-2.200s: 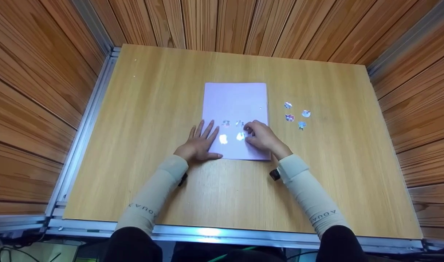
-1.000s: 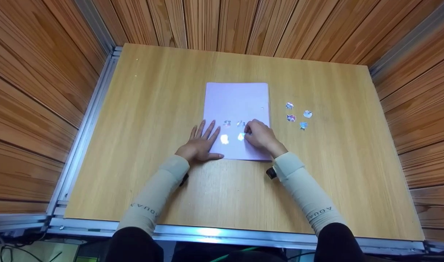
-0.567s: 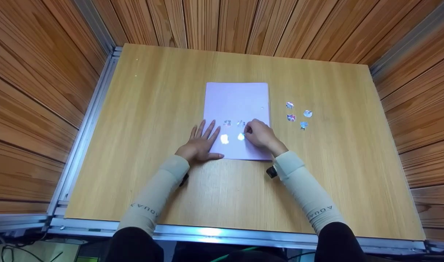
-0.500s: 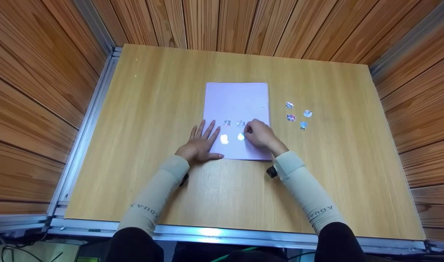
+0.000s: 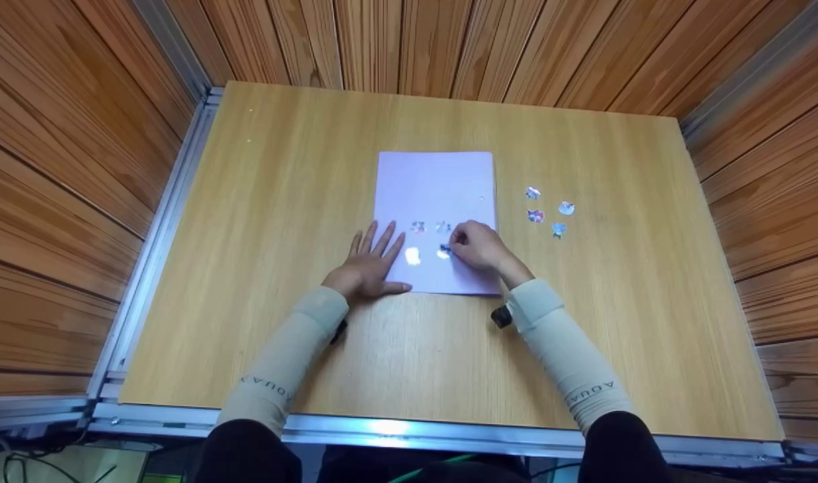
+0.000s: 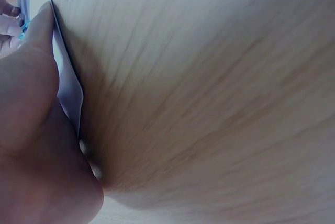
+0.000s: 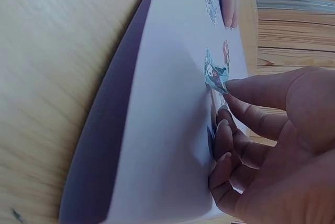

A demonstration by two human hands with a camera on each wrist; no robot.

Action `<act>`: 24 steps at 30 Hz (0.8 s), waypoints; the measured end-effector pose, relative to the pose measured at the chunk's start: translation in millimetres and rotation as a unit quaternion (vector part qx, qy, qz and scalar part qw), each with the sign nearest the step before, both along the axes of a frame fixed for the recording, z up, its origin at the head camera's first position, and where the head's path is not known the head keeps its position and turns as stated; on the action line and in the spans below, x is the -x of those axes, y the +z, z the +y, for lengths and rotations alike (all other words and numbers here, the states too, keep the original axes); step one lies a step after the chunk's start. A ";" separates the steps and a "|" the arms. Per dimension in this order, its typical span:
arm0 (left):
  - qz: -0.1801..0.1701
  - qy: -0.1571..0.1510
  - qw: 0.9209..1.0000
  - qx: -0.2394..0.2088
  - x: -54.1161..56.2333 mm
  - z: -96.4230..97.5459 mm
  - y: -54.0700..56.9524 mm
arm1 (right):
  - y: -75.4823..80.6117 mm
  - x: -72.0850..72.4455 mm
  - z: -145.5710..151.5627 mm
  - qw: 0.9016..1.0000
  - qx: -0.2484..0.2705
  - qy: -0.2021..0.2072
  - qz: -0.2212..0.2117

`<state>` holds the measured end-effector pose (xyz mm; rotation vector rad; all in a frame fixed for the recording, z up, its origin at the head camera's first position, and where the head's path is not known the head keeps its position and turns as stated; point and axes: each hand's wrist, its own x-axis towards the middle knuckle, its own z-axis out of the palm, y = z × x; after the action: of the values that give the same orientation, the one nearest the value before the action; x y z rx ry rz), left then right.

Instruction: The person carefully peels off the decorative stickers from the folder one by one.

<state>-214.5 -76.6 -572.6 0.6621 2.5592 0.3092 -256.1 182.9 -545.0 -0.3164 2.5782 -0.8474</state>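
My left hand (image 5: 363, 270) lies with straight, spread fingers over the lower left edge of a lilac folder (image 5: 435, 181). My right hand (image 5: 479, 247) is above the folder's lower right part, pinching a small cartoon sticker (image 7: 215, 72) between thumb and finger. In the right wrist view that sticker stands tilted up off the cover; whether its lower edge touches is unclear. Two stickers, one left (image 5: 418, 227) and one right (image 5: 443, 227), lie in a row above it. A glossy, glare-whitened sticker (image 5: 413, 255) lies beside my left fingers.
Several loose stickers (image 5: 535, 216) are on the wooden table (image 5: 301, 168) right of the folder. Wood-panelled walls (image 5: 476, 50) stand behind and at both sides. A metal rail (image 5: 382, 429) runs along the table's near edge.
The sticker at my right fingertips has turned from bright glare to a darker, tilted look. Both hands stay in nearly the same place.
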 end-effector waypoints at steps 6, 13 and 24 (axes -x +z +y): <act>0.004 0.000 1.000 -0.002 -0.4 -0.2 -0.1 | -1.0 0.0 0.8 1.000 0.012 -0.012 -0.015; 0.002 -0.001 1.000 0.005 -0.2 0.3 -1.2 | -1.7 -1.4 3.3 0.999 0.033 -0.021 -0.016; -0.003 0.001 1.000 0.001 -0.4 0.2 -1.1 | -2.5 -1.9 4.9 0.998 0.049 -0.028 -0.015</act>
<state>-214.1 -76.4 -573.7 0.6580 2.5536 0.3090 -254.2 187.8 -547.6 -0.2594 2.5327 -0.9917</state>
